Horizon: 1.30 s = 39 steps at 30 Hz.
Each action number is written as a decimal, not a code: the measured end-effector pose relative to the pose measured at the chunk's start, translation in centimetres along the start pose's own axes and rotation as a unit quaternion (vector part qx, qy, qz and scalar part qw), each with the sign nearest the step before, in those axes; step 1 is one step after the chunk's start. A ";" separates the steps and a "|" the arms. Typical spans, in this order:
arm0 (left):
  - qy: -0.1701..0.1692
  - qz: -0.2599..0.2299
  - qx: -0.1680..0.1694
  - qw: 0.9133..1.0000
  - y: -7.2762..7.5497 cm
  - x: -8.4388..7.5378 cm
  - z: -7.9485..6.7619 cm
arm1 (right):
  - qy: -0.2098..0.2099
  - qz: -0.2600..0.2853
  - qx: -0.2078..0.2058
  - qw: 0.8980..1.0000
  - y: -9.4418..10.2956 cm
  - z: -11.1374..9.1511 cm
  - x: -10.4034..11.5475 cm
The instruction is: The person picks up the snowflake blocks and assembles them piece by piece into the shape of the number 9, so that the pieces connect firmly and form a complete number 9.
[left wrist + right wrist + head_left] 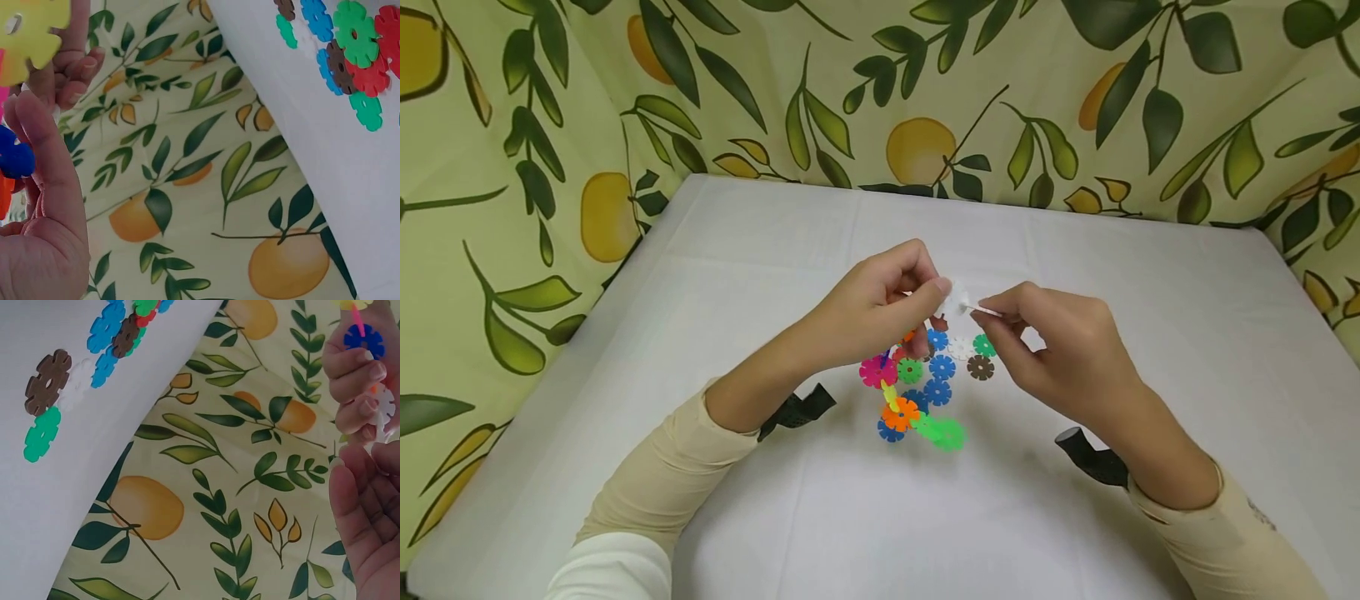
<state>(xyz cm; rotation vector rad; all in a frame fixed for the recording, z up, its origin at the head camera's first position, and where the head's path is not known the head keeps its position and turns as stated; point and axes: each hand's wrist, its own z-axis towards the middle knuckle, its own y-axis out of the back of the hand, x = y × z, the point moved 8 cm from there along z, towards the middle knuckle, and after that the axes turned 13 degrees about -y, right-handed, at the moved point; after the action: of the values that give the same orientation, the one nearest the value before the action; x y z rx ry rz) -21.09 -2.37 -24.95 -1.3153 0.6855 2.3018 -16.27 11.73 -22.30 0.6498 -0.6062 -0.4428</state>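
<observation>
In the head view my left hand [883,304] holds a string of joined, notched plastic discs above the table. A pink disc [877,372], an orange disc [901,414] and a bright green disc [949,434] hang below that hand. At its fingertips is a white disc [953,302]. Opposite, my right hand [1060,346] pinches another white disc [987,311], seen edge-on, against the first one. Whether their slots interlock I cannot tell. The right wrist view shows a blue disc [364,341] by the left fingers; a yellow disc [31,37] looms in the left wrist view.
Loose discs lie on the white table [850,517] under the hands, among them a brown disc [981,367], a green disc [42,434] and a red disc [369,76]. A leaf-and-fruit patterned cloth [925,100] rises behind the table. Each wrist bears a black mount.
</observation>
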 end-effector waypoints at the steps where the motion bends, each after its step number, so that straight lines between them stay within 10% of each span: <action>1: -0.002 -0.006 0.001 1.000 -0.1 0.0 0.0 | 0.004 -0.001 -0.005 1.000 0.0 -0.1 0.0; 19: -0.010 -0.095 0.026 0.995 -0.7 -0.5 -0.1 | 0.039 0.036 -0.061 0.997 -0.6 -0.5 1.0; 39: -0.012 0.127 0.086 0.988 -0.7 -0.1 -0.2 | 0.053 0.000 -0.064 0.997 -0.6 -0.5 0.6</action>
<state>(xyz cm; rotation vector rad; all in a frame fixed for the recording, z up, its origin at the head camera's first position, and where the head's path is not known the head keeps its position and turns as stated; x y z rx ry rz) -20.50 -1.94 -25.12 -1.1782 1.0713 2.3843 -15.67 11.16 -22.80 0.5474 -0.4742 -0.4408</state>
